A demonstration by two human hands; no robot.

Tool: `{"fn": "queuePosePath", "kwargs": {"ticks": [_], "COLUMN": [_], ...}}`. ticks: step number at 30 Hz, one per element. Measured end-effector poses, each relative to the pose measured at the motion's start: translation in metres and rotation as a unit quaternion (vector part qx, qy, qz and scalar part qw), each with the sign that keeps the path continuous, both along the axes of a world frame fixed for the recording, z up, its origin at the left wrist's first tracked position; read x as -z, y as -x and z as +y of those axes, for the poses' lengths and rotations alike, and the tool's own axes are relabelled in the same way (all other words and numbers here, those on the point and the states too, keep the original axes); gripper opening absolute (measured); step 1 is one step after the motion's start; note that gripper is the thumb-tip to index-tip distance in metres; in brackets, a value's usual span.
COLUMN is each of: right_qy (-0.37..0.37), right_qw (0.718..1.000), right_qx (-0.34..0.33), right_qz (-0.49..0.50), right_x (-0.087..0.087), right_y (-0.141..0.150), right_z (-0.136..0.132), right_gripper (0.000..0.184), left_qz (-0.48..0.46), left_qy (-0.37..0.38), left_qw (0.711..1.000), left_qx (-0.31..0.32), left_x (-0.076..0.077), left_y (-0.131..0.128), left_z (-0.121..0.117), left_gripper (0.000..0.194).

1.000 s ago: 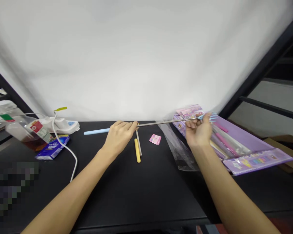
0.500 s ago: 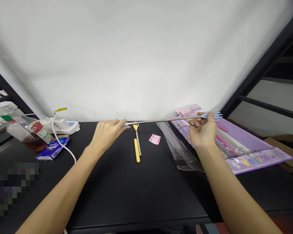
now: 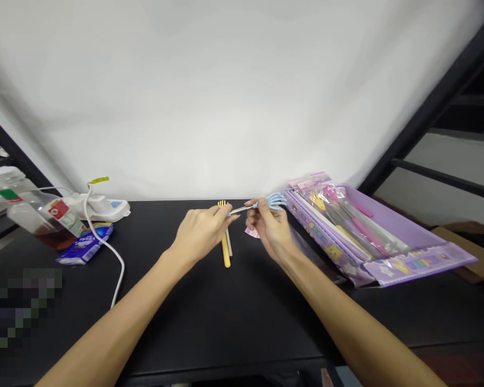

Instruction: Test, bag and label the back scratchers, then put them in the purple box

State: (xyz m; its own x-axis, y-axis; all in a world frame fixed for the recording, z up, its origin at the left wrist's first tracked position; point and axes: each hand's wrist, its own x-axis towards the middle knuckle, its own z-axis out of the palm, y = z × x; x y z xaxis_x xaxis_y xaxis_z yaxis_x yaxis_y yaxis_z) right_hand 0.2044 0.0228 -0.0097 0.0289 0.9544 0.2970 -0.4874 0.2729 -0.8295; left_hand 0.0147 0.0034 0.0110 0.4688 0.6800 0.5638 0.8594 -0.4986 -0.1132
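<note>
Between my hands is a telescopic back scratcher [image 3: 244,209] with a light blue hand-shaped head and a short stretch of metal rod showing. My left hand [image 3: 204,231] is closed around its blue handle, which is mostly hidden in the fingers. Just below the head, my right hand [image 3: 270,228] pinches the scratcher with thumb and fingers. Beneath them a yellow back scratcher [image 3: 226,250] lies on the black table [image 3: 226,322], its middle covered by my left fingers. A small pink card [image 3: 252,232] peeks out behind my right hand.
On the right an open purple display box [image 3: 387,204] holds several wrapped back scratchers. Clear plastic wrap [image 3: 314,252] lies beside it. To the left are a jar [image 3: 44,215], a blue tissue pack [image 3: 86,244], a white power strip [image 3: 119,208] and its cable [image 3: 121,269].
My right hand has moved left toward my left hand, and the blue back scratcher's long metal rod has collapsed to a short length. My left hand has shifted slightly right.
</note>
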Motion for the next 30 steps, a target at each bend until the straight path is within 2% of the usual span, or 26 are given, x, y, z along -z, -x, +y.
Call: {"fn": "queuePosePath", "kwargs": {"ticks": [3, 7, 9, 11, 12, 13, 14, 16, 18, 19, 20, 21, 23, 30], "right_qy": [-0.009, 0.002, 0.001, 0.005, 0.01, 0.014, 0.016, 0.018, 0.04, 0.059, 0.077, 0.088, 0.093, 0.085], "right_qw": [0.999, 0.996, 0.996, 0.993, 0.984, 0.963, 0.925, 0.808, 0.691, 0.651, 0.624, 0.609, 0.601, 0.627], "right_qx": [-0.023, -0.053, -0.06, -0.011, 0.031, 0.082, 0.132, 0.212, 0.243, 0.241, 0.231, 0.221, 0.21, 0.192], "right_qz": [-0.04, -0.065, -0.068, -0.114, -0.172, -0.256, -0.357, -0.549, -0.68, -0.718, -0.742, -0.757, -0.766, -0.75], "right_x": [0.0, -0.009, -0.014, -0.015, -0.014, -0.012, -0.01, -0.007, -0.004, -0.003, -0.002, -0.001, 0.0, 0.004], "right_y": [0.008, -0.009, -0.025, -0.041, -0.049, -0.057, -0.063, -0.074, -0.08, -0.082, -0.083, -0.083, -0.083, -0.084], "right_z": [-0.002, 0.001, 0.004, 0.009, 0.011, 0.014, 0.016, 0.018, 0.018, 0.018, 0.017, 0.016, 0.016, 0.019], "right_gripper": [0.041, 0.03, 0.043, 0.051, 0.049, 0.045, 0.039, 0.03, 0.032, 0.035, 0.038, 0.039, 0.037, 0.032], "left_qz": [-0.035, -0.083, -0.116, -0.135, -0.131, -0.119, -0.101, -0.063, -0.042, -0.039, -0.038, -0.039, -0.042, -0.087], "left_qy": [0.032, 0.062, 0.088, 0.114, 0.125, 0.135, 0.142, 0.155, 0.164, 0.166, 0.167, 0.167, 0.167, 0.156], "left_qw": [0.999, 0.994, 0.989, 0.984, 0.983, 0.984, 0.985, 0.986, 0.986, 0.985, 0.985, 0.985, 0.985, 0.984], "left_qx": [0.019, 0.015, 0.005, -0.006, -0.008, -0.007, -0.004, 0.005, 0.009, 0.009, 0.008, 0.006, 0.002, -0.007], "left_x": [0.0, -0.001, -0.001, 0.001, 0.002, 0.005, 0.007, 0.013, 0.017, 0.019, 0.02, 0.02, 0.02, 0.016], "left_y": [-0.006, -0.001, 0.004, 0.01, 0.012, 0.014, 0.015, 0.016, 0.016, 0.016, 0.015, 0.015, 0.014, 0.012], "left_z": [-0.002, 0.001, 0.003, 0.006, 0.007, 0.009, 0.01, 0.012, 0.013, 0.013, 0.013, 0.013, 0.013, 0.011], "left_gripper": [0.032, 0.029, 0.028, 0.027, 0.028, 0.028, 0.028, 0.029, 0.03, 0.03, 0.031, 0.031, 0.031, 0.03]}}
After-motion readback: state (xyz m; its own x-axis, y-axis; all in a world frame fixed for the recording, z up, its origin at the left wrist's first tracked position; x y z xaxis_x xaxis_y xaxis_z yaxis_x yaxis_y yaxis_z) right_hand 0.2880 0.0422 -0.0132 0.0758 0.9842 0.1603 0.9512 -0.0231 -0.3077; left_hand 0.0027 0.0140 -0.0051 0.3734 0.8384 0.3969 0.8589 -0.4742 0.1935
